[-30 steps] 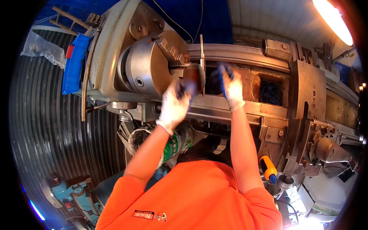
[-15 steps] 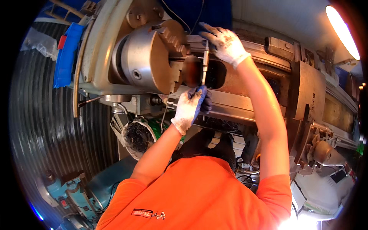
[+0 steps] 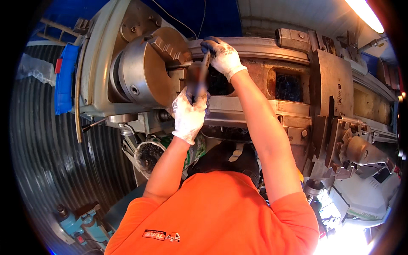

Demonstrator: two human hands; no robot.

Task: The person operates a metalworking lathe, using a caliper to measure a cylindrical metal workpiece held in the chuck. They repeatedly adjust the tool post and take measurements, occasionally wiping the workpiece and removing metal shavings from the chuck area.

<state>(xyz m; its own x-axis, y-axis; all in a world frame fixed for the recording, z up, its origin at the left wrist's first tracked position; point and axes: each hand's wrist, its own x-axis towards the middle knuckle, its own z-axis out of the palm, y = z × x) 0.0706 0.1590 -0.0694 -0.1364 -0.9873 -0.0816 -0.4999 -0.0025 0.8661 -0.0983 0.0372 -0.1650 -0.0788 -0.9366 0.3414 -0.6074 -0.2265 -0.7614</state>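
A large lathe chuck with stepped jaws stands at the upper left. At its front is a dark round part, too blurred to make out. A slim, silvery rod-shaped tool lies across the face of that part, partly hidden by fingers and blur. My right hand, in a white and dark-blue glove, is closed round the tool's far end. My left hand, gloved alike, is closed at the near end, just below the round part; its fingertips are partly hidden.
Lathe bed rails run right toward the carriage. Below the chuck stands a bucket of dark metal shavings. A blue bin hangs at the left, beside a corrugated wall. A bright lamp is at upper right.
Both hands and the tool have moved left, closer to the chuck and the round part. My right hand's outstretched fingers have curled in onto the tool. The whole view has shifted slightly.
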